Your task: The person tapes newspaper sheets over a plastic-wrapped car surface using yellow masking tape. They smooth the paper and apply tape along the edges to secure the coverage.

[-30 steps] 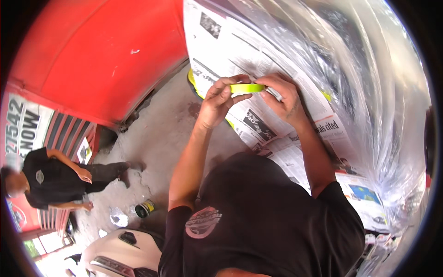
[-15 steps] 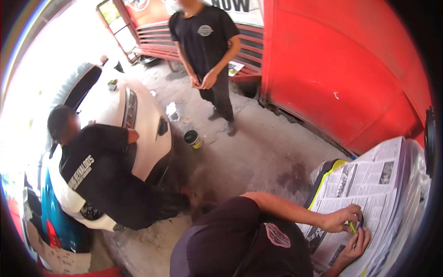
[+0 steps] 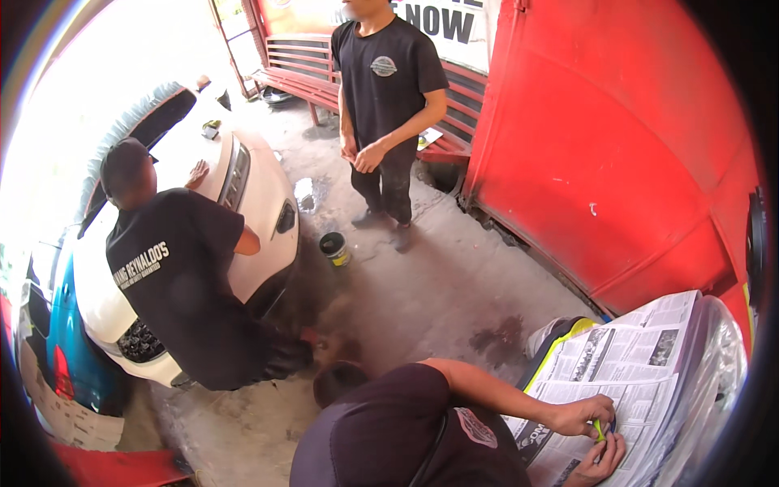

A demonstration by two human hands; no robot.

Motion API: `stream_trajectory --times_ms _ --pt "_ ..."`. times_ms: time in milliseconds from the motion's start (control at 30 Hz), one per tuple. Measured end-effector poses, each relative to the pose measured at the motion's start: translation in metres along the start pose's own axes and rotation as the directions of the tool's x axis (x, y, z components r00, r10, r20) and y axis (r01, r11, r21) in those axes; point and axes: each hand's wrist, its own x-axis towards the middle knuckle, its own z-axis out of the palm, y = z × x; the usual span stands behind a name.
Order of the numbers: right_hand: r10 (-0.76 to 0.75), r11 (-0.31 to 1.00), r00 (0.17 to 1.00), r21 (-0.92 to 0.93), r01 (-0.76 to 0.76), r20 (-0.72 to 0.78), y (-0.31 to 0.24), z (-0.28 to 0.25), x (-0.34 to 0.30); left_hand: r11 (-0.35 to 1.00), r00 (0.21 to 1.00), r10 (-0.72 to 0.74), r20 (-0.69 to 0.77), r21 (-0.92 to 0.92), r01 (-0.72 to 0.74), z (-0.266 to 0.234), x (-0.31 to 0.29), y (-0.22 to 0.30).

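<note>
Neon-yellow narrow tape roll [image 3: 598, 430]: left hand [image 3: 583, 415] and right hand [image 3: 600, 460] pinched it. Likely light and firm, it suited rim holds.

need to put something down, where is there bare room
Bare concrete floor lies between the black bucket and red metal wall. Newspaper lies bare between its far edge and left hand. Crowded: around the yellow-green strip by the right hand, and along the white car, where a co-worker leans.

Strong daylight blew out the upper left, paling the white car [image 3: 264, 191]; newspaper [image 3: 641, 357] looked bright, the red panel [image 3: 600, 146] curving toward the black rim.
</note>
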Motion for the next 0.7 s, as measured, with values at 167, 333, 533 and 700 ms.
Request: stream_trajectory --times_ms 167,333,533,700 --pt "0.031 0.999 0.999 0.019 -0.031 -0.031 0.011 0.001 -0.007 0.993 0.996 0.085 0.027 0.081 -0.087 0.002 0.002 0.003" --pt "0.018 0.999 0.998 -0.037 -0.021 -0.061 0.000 0.004 -0.001 0.994 0.994 -0.107 -0.029 0.028 0.108 -0.003 -0.005 0.000" --pt "-0.012 1.000 0.998 0.008 0.012 -0.065 0.005 0.003 -0.005 0.992 0.998 -0.031 -0.059 0.120 0.038 0.000 -0.006 0.000" --pt "-0.023 1.000 0.998 0.005 0.024 -0.059 0.004 0.003 -0.003 0.969 0.998 0.036 -0.057 0.246 -0.021 0.003 -0.004 -0.004"
